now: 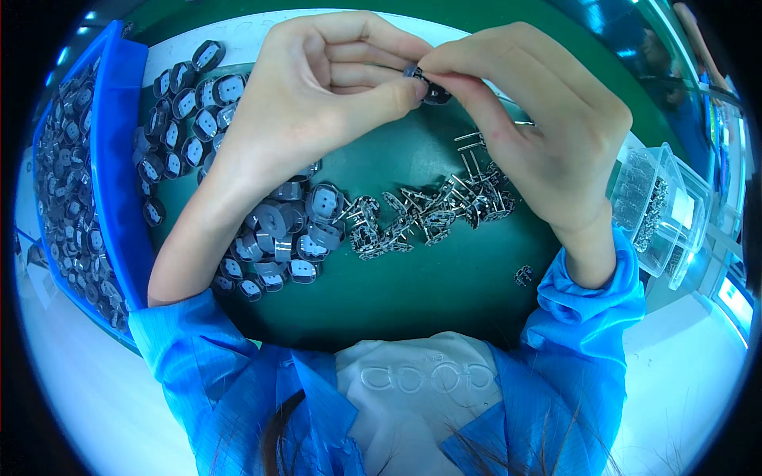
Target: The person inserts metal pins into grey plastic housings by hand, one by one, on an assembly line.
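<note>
Both hands meet at the far middle, over the green mat [397,297]. My left hand [309,95] is closed, with its thumb and fingers pinching a small dark part [436,95]. From the other side my right hand [540,119] is closed at the same part, thumb and forefinger pressed together. Fingers cover much of it, so its exact kind does not show. Below the hands lies a heap of small metal pieces with pins [432,213]. Round dark-grey parts with white faces [274,226] are piled under and beside my left forearm.
On the left stands a blue bin [119,166] full of similar grey parts [75,198]. Clear plastic boxes [663,210] with small metal bits stand at the right. One loose metal piece [522,275] lies near my right sleeve.
</note>
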Demonstrator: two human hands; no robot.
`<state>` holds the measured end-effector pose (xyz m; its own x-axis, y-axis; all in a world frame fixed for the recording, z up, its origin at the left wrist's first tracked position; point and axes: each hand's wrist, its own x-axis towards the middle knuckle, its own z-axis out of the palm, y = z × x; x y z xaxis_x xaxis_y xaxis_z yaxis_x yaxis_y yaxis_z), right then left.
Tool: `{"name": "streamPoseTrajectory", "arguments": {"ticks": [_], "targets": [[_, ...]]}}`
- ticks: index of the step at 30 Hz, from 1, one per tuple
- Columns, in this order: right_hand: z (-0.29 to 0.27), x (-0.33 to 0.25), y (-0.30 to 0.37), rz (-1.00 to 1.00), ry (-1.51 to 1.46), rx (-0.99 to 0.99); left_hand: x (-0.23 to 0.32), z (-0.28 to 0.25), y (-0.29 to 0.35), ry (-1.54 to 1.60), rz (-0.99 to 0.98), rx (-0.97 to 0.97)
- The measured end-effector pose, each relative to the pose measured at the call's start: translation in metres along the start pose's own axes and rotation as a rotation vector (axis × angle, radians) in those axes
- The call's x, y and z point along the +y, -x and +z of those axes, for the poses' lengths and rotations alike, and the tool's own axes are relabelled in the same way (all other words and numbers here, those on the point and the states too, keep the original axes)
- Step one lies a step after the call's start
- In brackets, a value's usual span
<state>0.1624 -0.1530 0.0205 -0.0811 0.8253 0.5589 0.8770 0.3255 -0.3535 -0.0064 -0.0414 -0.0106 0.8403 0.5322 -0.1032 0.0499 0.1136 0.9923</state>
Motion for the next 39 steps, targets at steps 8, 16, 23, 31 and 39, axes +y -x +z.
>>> {"name": "streamPoseTrajectory", "arguments": {"ticks": [8,16,23,31,39], "targets": [[0.013,-0.006,0.007,0.546,-0.648,-0.110,0.005,-0.002,0.002,-0.096,0.047,0.096],[0.017,0.003,0.009,0.549,-0.677,-0.128,0.021,0.004,0.002,-0.215,0.075,0.116],[-0.031,0.049,0.016,0.321,0.130,-0.203,0.033,-0.034,-0.058,-0.708,0.113,0.314],[-0.043,0.061,0.030,0.530,0.132,-0.433,0.022,-0.072,-0.065,-1.277,0.207,0.467],[-0.040,0.063,0.025,0.487,0.094,-0.377,0.009,-0.157,0.012,-1.735,-0.383,0.277]]}}
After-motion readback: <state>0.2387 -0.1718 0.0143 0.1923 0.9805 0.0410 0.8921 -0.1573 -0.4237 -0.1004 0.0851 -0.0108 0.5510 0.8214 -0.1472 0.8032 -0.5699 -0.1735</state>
